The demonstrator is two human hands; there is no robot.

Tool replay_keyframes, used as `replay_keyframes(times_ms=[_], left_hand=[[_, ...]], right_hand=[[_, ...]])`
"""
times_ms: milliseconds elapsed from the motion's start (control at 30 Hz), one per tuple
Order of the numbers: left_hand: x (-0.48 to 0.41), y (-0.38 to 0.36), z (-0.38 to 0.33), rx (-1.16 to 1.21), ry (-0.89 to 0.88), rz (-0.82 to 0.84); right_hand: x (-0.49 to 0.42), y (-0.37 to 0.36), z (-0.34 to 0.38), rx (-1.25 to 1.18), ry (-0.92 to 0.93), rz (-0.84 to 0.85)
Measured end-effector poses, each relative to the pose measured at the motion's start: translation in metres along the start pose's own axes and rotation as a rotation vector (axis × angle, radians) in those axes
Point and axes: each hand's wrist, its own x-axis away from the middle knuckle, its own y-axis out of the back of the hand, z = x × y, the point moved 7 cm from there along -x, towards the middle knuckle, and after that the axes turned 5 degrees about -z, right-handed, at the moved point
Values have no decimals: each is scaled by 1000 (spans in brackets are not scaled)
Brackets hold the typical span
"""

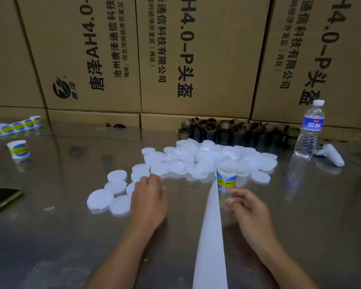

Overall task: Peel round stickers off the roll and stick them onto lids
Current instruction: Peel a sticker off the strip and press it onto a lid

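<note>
The roll [226,178] was stood upright on the surface [71,236], right of centre, its axis vertical, touching the near edge of the pile of lids [206,159]. From it a white backing strip [211,236] was drawn out straight toward the near edge, long axis running far to near, and was cut off by the frame. The left hand [148,201] was laid palm down over the scattered lids at the near left of the pile, fingers bent downward. Its fingertips were hidden, so it could not be told whether a lid was gripped. The right hand [246,207] was held just near of the roll, right of the strip, fingers loosely bent and spread, with nothing seen held.
</note>
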Motion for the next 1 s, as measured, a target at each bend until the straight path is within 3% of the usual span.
replay_keyframes(times_ms=[133, 267, 367, 467, 600, 767, 1000], left_hand=[[-9, -2, 18, -399, 41, 1], [-7, -14, 26, -533, 92, 159], [-7, -13, 20, -550, 33, 163], [-4, -11, 5, -433, -112, 103], [0, -15, -5, -54, -137, 151], [1, -19, -1, 98, -60, 207], [7, -19, -15, 220, -101, 225]], right_hand=[[-4, 1, -6, -33, -11, -2], [-5, 2, -10, -34, -6, -1], [-6, 2, -11, -26, -19, 5], [-5, 2, -11, -18, -33, 6], [-4, 2, -8, -14, -38, 12], [-4, 3, -9, -9, -43, 6], [-5, 1, -10, 20, -25, -5]])
